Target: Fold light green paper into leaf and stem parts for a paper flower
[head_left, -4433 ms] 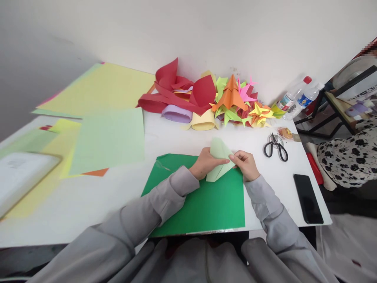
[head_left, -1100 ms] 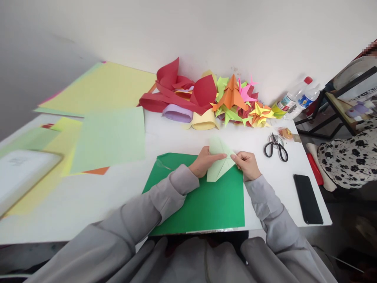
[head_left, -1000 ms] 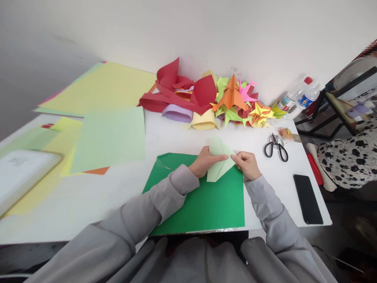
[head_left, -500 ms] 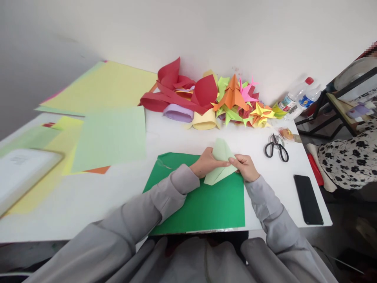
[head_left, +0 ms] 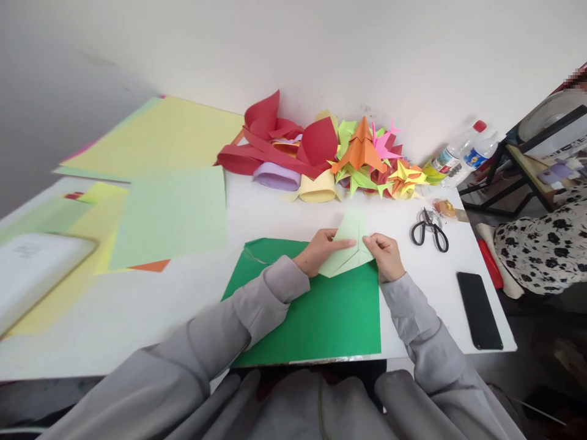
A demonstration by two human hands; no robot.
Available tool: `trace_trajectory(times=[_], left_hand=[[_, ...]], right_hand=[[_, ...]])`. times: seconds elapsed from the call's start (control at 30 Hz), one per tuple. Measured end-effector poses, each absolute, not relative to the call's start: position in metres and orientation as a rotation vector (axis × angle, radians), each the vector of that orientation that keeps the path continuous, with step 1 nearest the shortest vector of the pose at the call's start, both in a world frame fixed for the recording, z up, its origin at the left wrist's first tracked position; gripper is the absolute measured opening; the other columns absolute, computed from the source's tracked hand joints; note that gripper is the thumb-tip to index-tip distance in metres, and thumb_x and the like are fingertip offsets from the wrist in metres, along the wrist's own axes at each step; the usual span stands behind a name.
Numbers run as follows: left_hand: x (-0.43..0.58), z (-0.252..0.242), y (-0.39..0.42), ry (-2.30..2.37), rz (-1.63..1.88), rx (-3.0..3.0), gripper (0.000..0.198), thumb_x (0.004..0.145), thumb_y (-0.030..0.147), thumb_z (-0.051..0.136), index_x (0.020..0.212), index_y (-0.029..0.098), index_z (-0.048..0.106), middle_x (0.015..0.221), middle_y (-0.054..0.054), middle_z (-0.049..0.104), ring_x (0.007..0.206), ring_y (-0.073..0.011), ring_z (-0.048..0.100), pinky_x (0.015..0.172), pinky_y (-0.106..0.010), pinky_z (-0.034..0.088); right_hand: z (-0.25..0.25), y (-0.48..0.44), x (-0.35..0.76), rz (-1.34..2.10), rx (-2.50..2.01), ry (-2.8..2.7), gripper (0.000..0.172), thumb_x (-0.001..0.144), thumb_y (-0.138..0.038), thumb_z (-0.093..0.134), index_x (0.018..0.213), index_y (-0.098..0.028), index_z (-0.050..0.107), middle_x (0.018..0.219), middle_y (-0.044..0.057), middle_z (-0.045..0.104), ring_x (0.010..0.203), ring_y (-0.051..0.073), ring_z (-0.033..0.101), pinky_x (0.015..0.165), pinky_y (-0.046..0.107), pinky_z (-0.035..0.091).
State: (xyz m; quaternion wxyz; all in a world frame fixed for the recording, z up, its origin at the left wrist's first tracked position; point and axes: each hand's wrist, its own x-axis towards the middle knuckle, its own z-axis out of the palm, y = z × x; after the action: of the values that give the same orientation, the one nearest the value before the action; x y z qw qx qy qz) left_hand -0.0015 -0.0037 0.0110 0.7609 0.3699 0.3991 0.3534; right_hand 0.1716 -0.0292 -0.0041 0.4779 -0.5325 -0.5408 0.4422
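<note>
A folded pale green sheet of paper [head_left: 347, 256] is held up between my two hands, with crease lines on its face and a slightly blurred top edge. My left hand [head_left: 320, 252] pinches its left side, thumb lying across the front and fingers behind. At the right edge, my right hand [head_left: 384, 253] grips the paper between thumb and fingers. Beneath them a green board [head_left: 316, 324] lies flat at the table's front edge.
Black-handled scissors [head_left: 430, 230] and a black phone [head_left: 479, 310] lie to the right. Folded paper shapes [head_left: 362, 150], red paper pieces [head_left: 318, 146] and bottles [head_left: 452, 153] stand along the wall. Paper sheets [head_left: 174, 214] and a white device [head_left: 41, 263] are left. A person's patterned clothing [head_left: 541, 250] shows at right.
The folded paper has been turned so its creased face shows flatter toward me. My right thumb has shifted to the right, away from my left thumb.
</note>
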Motion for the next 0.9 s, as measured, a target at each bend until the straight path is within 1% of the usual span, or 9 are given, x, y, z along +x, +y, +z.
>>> trace_trajectory(times=[0.1,0.2,0.27,0.33,0.4,0.47,0.6,0.77,0.9], left_hand=[[-0.006,0.015,0.000,0.688,0.762,0.599,0.051,0.057,0.060,0.071,0.076,0.013,0.072,0.079,-0.012,0.074,0.078,-0.0298,0.068,0.067,-0.038,0.053],[-0.007,0.017,-0.001,0.551,0.812,0.527,0.067,0.059,0.072,0.062,0.086,0.012,0.072,0.093,-0.016,0.073,0.098,-0.0365,0.064,0.077,-0.043,0.052],[-0.004,0.016,-0.006,0.487,0.868,0.562,0.072,0.056,0.072,0.067,0.095,0.013,0.071,0.101,-0.017,0.071,0.104,-0.0372,0.062,0.081,-0.045,0.052],[0.002,0.013,-0.011,0.452,0.863,0.672,0.065,0.050,0.054,0.081,0.102,0.015,0.069,0.108,-0.014,0.070,0.105,-0.0340,0.061,0.085,-0.044,0.051],[0.008,0.008,-0.016,0.513,0.883,0.813,0.066,0.044,0.028,0.088,0.105,0.016,0.067,0.107,-0.011,0.070,0.103,-0.0303,0.062,0.087,-0.044,0.050],[0.011,0.003,-0.018,0.625,0.925,0.901,0.061,0.044,0.019,0.087,0.102,0.016,0.067,0.097,-0.007,0.072,0.095,-0.0255,0.063,0.086,-0.041,0.050],[0.011,-0.006,-0.013,0.674,1.016,0.985,0.026,0.059,0.024,0.081,0.079,0.012,0.069,0.069,-0.002,0.068,0.069,-0.0161,0.062,0.072,-0.033,0.052],[0.009,-0.006,-0.009,0.703,1.059,0.964,0.022,0.060,0.023,0.080,0.073,0.012,0.066,0.063,-0.001,0.066,0.059,-0.0145,0.059,0.060,-0.030,0.050],[0.010,0.000,-0.012,0.797,1.039,1.034,0.021,0.057,0.023,0.080,0.065,0.012,0.065,0.057,-0.001,0.064,0.056,-0.0144,0.058,0.059,-0.029,0.049]], right_hand=[[-0.006,-0.027,0.172,0.992,-1.326,-1.195,0.044,0.076,-0.051,0.063,0.054,-0.020,0.043,0.050,-0.006,0.031,0.046,0.009,0.030,0.043,0.024,0.025],[-0.009,-0.026,0.173,0.923,-1.343,-1.114,0.044,0.077,-0.053,0.062,0.054,-0.021,0.043,0.046,-0.007,0.033,0.044,0.009,0.032,0.042,0.024,0.026],[-0.009,-0.025,0.173,0.881,-1.355,-1.104,0.045,0.078,-0.055,0.061,0.054,-0.021,0.044,0.044,-0.007,0.035,0.043,0.009,0.033,0.043,0.025,0.026],[-0.007,-0.026,0.171,0.837,-1.365,-1.100,0.046,0.078,-0.056,0.060,0.054,-0.021,0.043,0.043,-0.007,0.035,0.042,0.009,0.033,0.043,0.024,0.027],[-0.005,-0.028,0.168,0.808,-1.374,-1.092,0.047,0.078,-0.056,0.060,0.054,-0.021,0.042,0.044,-0.008,0.035,0.042,0.009,0.033,0.042,0.024,0.028],[-0.002,-0.030,0.166,0.812,-1.376,-1.093,0.047,0.077,-0.057,0.060,0.054,-0.020,0.042,0.044,-0.008,0.036,0.041,0.008,0.035,0.041,0.023,0.029],[0.000,-0.032,0.164,0.921,-1.337,-1.104,0.045,0.074,-0.056,0.063,0.054,-0.020,0.046,0.045,-0.008,0.042,0.041,0.008,0.041,0.041,0.023,0.033],[-0.002,-0.033,0.163,1.130,-1.288,-1.164,0.032,0.064,-0.046,0.076,0.066,-0.018,0.061,0.051,-0.004,0.059,0.042,0.009,0.047,0.042,0.023,0.037],[-0.001,-0.035,0.161,1.199,-1.230,-1.150,0.026,0.067,-0.041,0.075,0.066,-0.016,0.065,0.059,0.001,0.067,0.048,0.012,0.055,0.045,0.025,0.041]])
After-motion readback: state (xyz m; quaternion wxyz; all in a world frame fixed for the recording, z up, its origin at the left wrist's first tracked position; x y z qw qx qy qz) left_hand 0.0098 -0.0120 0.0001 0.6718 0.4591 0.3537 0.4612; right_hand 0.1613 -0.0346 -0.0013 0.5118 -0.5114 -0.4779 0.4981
